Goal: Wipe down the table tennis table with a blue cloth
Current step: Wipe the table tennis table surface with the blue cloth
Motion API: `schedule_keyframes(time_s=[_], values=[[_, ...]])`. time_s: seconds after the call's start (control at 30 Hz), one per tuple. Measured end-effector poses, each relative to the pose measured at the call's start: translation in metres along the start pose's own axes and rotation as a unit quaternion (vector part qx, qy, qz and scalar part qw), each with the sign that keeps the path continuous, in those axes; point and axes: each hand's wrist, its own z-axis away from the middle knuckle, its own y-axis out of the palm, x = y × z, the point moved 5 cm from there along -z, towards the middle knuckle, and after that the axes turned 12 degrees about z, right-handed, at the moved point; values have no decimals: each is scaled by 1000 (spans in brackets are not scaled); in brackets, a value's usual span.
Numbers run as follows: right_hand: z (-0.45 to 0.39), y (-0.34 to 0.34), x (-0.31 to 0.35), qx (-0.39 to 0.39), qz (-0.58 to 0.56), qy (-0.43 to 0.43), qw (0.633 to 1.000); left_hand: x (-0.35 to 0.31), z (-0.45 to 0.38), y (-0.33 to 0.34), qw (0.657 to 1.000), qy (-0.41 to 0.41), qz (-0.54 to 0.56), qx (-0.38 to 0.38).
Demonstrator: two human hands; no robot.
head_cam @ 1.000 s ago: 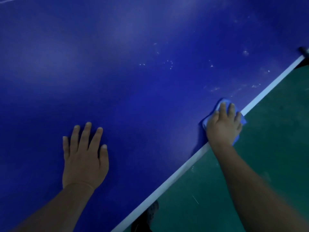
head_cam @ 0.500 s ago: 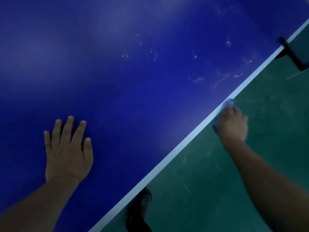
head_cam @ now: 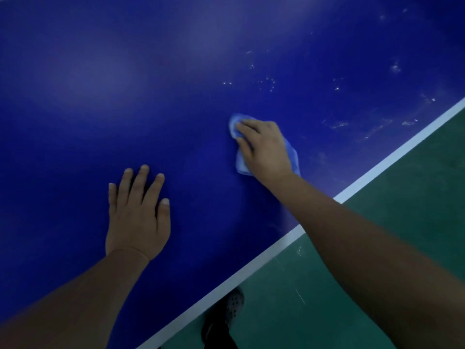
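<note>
The dark blue table tennis table point(head_cam: 176, 84) fills most of the view. A small light blue cloth point(head_cam: 293, 157) lies on it, a little in from the white edge line point(head_cam: 377, 167). My right hand point(head_cam: 264, 147) presses flat on the cloth, fingers pointing left, and covers most of it. My left hand point(head_cam: 138, 210) rests flat on the bare table surface, fingers spread, to the lower left of the cloth. Pale smudges and specks point(head_cam: 266, 83) dot the surface beyond and to the right of the cloth.
The table's edge runs diagonally from lower middle to upper right. Green floor point(head_cam: 402, 222) lies beyond it at the right. A dark perforated shoe point(head_cam: 234, 303) shows on the floor under the table edge.
My right hand has slid the cloth from the table's white edge inward to the left, onto the blue surface. My left hand stays flat on the table.
</note>
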Motion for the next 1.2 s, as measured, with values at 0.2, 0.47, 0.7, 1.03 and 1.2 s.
schedule_keyframes(time_s=[0.2, 0.47, 0.7, 1.03, 1.2], values=[[96, 0, 55, 76, 21, -455, 887, 3, -1, 1, 1000, 0, 7, -2], [41, -8, -66, 66, 190, -135, 970, 1, 1, 1, 1000, 5, 7, 0], [119, 24, 46, 85, 126, -162, 975, 0, 1, 0, 1000, 8, 8, -9], [42, 28, 29, 48, 134, 43, 989, 0, 0, 2, 1000, 4, -16, -12], [-7, 27, 4, 32, 160, 111, 980, 0, 1, 2, 1000, 8, -11, -9]])
